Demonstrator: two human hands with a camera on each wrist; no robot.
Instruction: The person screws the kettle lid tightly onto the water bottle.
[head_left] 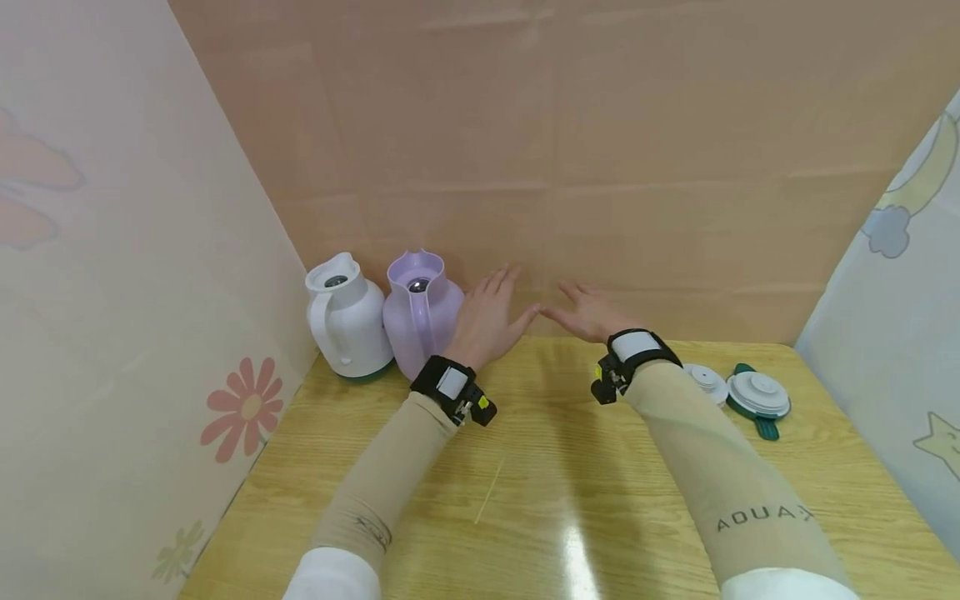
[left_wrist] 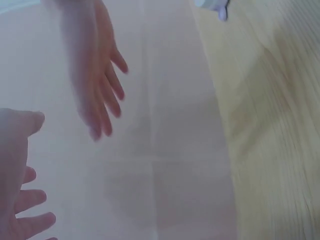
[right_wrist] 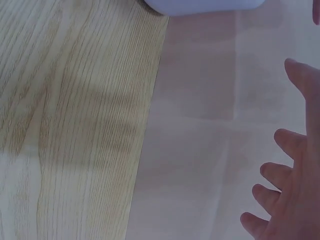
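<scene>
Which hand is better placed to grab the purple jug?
Left. The left hand hovers open right beside the purple jug, nearly touching its side. The right hand is open too, but farther right, with the left hand between it and the jug.

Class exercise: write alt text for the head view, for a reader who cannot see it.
Two open hands, left and right, hover thumb to thumb over a wooden table. A white jug and a lilac jug stand left; two lids lie right.

Glossy wood-grain table, smooth plastic jugs, white and lilac, matt paper-like backdrop.
</scene>
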